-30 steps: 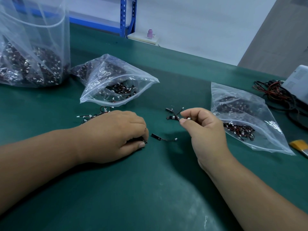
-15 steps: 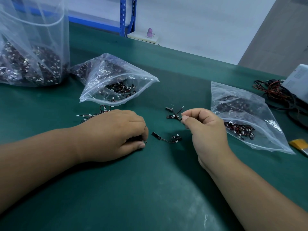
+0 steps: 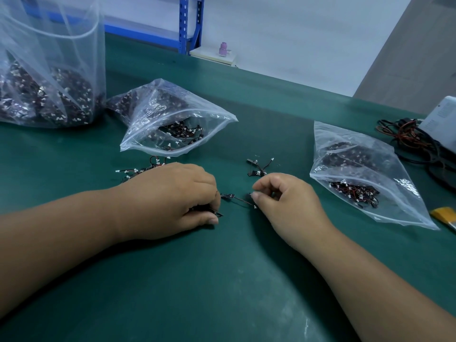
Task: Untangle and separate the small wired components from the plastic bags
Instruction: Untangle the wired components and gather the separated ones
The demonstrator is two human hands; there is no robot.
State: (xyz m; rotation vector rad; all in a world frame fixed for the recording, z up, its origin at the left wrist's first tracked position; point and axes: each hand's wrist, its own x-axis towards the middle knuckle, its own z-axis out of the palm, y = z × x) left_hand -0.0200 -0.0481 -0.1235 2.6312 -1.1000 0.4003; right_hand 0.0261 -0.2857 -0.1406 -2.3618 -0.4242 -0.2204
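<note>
wired component lies stretched on the bench between my two hands, a thin wire with a dark piece at its left end, just beside my left fingers. my right hand pinches its right end between thumb and forefinger, other fingers curled in. my left hand sits knuckles up with its fingers curled down on a second component, pinning it to the bench; only its dark tip shows, and i cannot tell how much is under there.

just beyond my right hand there is a small loose cluster with white connectors, apart from my fingers. behind my left hand is a loose pile, partly hidden by my knuckles. past that is the middle bag, mouth open toward me, components inside. the right bag lies flat near my right hand, with a clump in its near corner. at far left the big bag stands upright, dark mass at its bottom. at far right a cable tangle lies beside a white box, with a yellow object at the edge.
</note>
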